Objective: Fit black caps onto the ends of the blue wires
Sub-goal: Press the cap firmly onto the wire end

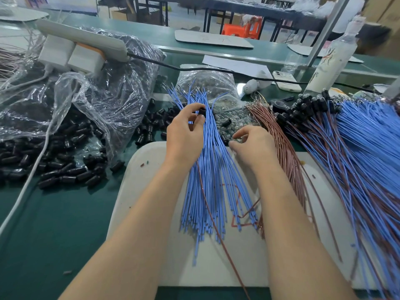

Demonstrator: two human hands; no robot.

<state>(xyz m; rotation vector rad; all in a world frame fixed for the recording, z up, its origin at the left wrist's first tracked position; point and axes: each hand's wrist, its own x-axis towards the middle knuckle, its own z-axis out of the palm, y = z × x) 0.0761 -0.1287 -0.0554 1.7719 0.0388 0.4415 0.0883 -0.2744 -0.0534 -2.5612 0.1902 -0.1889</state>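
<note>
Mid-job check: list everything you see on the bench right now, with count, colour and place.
black cap: one, black, pinched by the left hand over the wires
blue wires: many, blue, loose bundle on the white board
brown wires: many, brown, right of the blue bundle
capped wires: many, blue and brown, far right
loose caps: many, black, spilling from plastic bag, left
clear bulbs: many, clear, beyond the right hand
phone: one, white, back right
left hand: one, centre, pinching the cap
right hand: one, fingers curled at the bulbs, grip unclear

Blue wires (213, 180) fanned on white board (147, 169), black cap (202, 111) pinched over them — loose caps (65, 169) heaped left
</note>
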